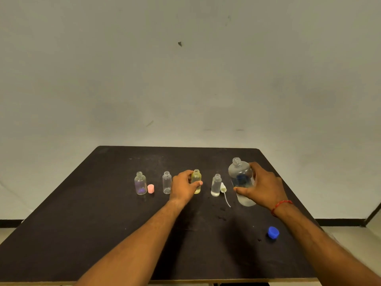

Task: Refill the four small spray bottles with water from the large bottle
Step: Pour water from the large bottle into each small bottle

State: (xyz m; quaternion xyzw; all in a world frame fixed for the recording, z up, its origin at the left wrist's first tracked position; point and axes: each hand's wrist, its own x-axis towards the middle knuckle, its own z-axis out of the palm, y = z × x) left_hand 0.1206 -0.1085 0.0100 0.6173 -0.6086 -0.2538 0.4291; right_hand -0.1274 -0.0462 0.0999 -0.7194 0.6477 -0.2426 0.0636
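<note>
Several small uncapped bottles stand in a row on the black table. The leftmost, purple-tinted bottle and a clear one stand free. My left hand grips the yellow-tinted bottle from its left side. A clear bottle partly filled with water stands to its right. My right hand wraps the large clear bottle, uncapped and upright at the right end, with water in its lower part.
A pink cap sits beside the leftmost bottle. A white spray top with its tube lies between the filled bottle and the large one. A blue cap rests near the front right. Water drops dot the table.
</note>
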